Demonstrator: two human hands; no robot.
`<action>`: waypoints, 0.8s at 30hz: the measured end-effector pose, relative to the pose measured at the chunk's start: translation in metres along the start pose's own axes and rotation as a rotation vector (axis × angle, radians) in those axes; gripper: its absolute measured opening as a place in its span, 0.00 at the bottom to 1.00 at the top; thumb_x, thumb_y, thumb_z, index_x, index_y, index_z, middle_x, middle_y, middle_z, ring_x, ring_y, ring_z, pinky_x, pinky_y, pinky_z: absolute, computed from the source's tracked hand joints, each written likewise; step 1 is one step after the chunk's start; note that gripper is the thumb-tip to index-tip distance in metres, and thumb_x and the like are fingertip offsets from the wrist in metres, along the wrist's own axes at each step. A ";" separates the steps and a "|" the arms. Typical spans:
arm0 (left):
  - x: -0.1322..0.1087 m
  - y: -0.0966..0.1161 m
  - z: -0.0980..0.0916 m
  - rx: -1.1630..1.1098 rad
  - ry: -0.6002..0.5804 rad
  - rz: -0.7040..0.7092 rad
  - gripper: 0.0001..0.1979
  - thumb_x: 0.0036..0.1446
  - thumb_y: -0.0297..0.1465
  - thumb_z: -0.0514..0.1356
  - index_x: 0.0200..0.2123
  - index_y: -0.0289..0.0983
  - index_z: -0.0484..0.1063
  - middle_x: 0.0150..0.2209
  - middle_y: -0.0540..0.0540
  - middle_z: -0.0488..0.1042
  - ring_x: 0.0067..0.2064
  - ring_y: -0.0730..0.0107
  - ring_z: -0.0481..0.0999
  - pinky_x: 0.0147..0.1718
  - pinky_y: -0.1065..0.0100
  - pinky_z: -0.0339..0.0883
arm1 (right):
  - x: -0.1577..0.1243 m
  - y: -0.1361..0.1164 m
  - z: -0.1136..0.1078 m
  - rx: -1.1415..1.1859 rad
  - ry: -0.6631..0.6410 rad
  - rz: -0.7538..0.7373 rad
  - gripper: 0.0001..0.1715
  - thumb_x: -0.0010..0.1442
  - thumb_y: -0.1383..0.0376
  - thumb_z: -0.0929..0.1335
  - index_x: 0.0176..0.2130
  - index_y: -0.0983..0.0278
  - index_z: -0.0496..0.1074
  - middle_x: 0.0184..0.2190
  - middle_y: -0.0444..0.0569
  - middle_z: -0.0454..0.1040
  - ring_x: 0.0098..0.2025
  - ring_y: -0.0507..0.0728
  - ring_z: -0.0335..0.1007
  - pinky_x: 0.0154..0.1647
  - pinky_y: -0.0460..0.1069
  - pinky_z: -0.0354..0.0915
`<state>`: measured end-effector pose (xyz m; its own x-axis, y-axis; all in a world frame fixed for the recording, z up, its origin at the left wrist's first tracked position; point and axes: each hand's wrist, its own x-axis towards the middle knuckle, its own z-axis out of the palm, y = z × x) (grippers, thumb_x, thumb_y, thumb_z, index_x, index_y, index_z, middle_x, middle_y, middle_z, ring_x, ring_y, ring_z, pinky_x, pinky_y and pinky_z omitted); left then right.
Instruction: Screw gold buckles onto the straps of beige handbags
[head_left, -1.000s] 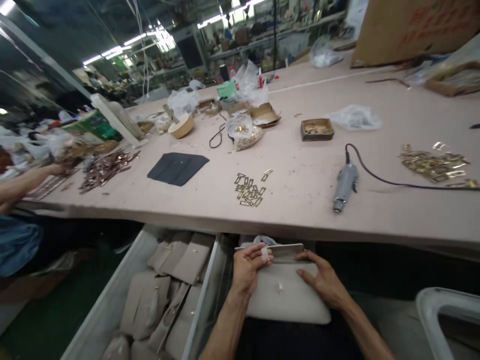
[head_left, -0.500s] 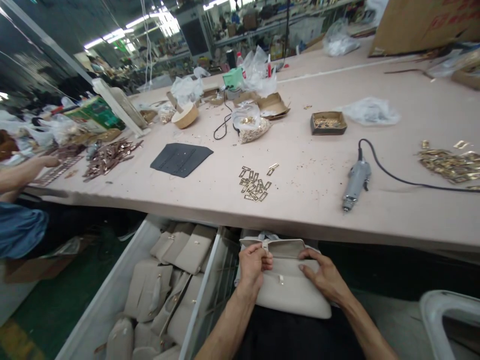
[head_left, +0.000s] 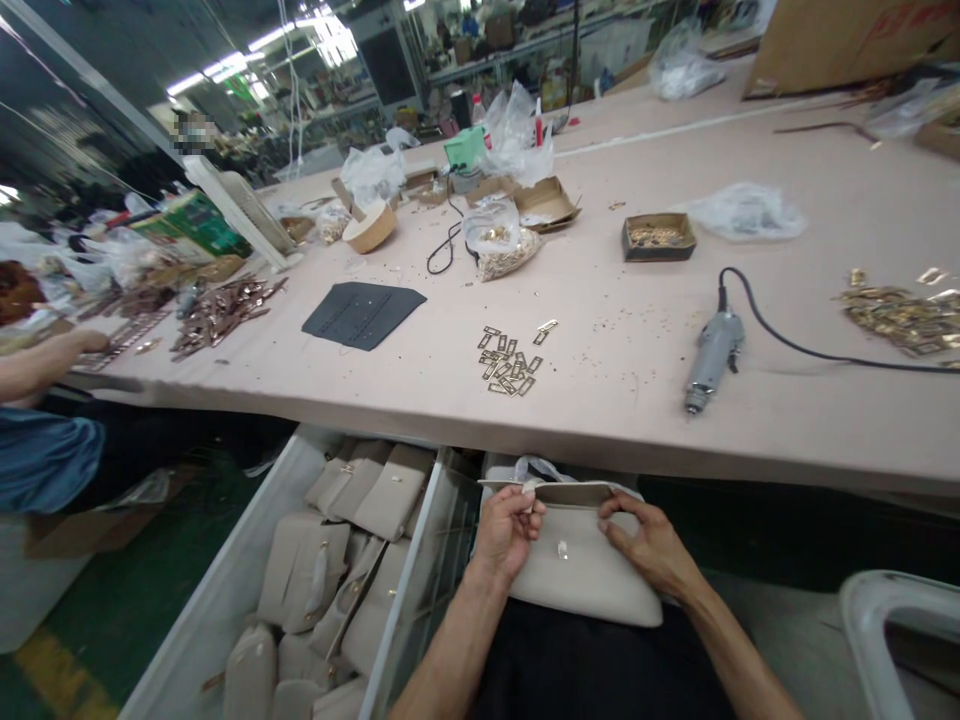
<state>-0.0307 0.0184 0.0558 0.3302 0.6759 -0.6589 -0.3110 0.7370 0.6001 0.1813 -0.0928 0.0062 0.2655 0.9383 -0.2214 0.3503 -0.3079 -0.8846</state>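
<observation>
A beige handbag (head_left: 585, 580) lies across my lap below the table edge, its flap partly raised. A small metal fitting shows on its front. My left hand (head_left: 510, 525) pinches a short beige strap tab at the flap's left part. On the other side, my right hand (head_left: 646, 540) grips the flap's right edge between thumb and fingers. Flat gold rectangular frames (head_left: 510, 362) lie loosely on the table ahead of the bag. A grey electric screwdriver (head_left: 712, 362) rests on the table to the right, touched by neither hand.
A white crate (head_left: 409, 590) full of beige bags (head_left: 394, 490) stands left of my lap. On the table (head_left: 600, 420) are a dark sheet (head_left: 364, 315), a small box of metal bits (head_left: 658, 238) and a gold pile (head_left: 900, 320). Another person's arm (head_left: 45, 370) reaches in at left.
The bag's flap has tipped, so less of its inner face shows. Both hands keep their hold and have barely moved. The view has shifted slightly.
</observation>
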 end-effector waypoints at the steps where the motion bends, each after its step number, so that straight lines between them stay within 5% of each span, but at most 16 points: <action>1: 0.000 0.000 0.000 0.007 -0.001 0.001 0.16 0.40 0.31 0.73 0.28 0.33 0.71 0.23 0.45 0.76 0.19 0.79 0.68 0.15 0.78 0.51 | 0.000 0.001 0.000 0.001 -0.004 -0.003 0.12 0.57 0.56 0.68 0.37 0.61 0.76 0.43 0.50 0.78 0.48 0.62 0.74 0.55 0.54 0.64; 9: 0.001 -0.005 -0.007 0.076 0.117 0.042 0.18 0.41 0.35 0.73 0.32 0.31 0.75 0.17 0.51 0.71 0.13 0.83 0.57 0.11 0.77 0.43 | 0.000 0.009 0.001 -0.010 -0.017 0.001 0.11 0.59 0.57 0.68 0.37 0.60 0.75 0.46 0.49 0.77 0.51 0.63 0.72 0.56 0.54 0.62; 18: 0.003 -0.001 -0.013 -0.087 0.090 0.012 0.22 0.42 0.35 0.78 0.29 0.33 0.68 0.23 0.50 0.73 0.18 0.86 0.63 0.14 0.82 0.50 | -0.003 0.009 -0.001 -0.025 -0.035 0.025 0.12 0.60 0.55 0.67 0.38 0.60 0.73 0.41 0.48 0.77 0.45 0.61 0.72 0.49 0.53 0.64; 21: 0.001 0.003 -0.024 -0.093 0.189 0.108 0.21 0.42 0.34 0.78 0.29 0.32 0.69 0.23 0.49 0.74 0.19 0.83 0.65 0.15 0.81 0.54 | -0.005 0.007 -0.003 -0.040 -0.018 0.012 0.12 0.60 0.55 0.67 0.38 0.60 0.73 0.41 0.48 0.77 0.45 0.61 0.72 0.50 0.53 0.63; 24: 0.002 0.011 -0.045 0.023 0.429 0.295 0.19 0.46 0.36 0.75 0.34 0.32 0.72 0.28 0.43 0.78 0.22 0.74 0.73 0.19 0.76 0.64 | -0.006 0.008 -0.004 -0.016 -0.017 0.005 0.11 0.59 0.56 0.67 0.37 0.60 0.74 0.40 0.48 0.77 0.44 0.60 0.73 0.50 0.52 0.63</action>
<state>-0.0736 0.0274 0.0402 -0.1646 0.7949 -0.5841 -0.3145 0.5189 0.7948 0.1863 -0.1013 0.0020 0.2526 0.9391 -0.2331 0.3632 -0.3153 -0.8767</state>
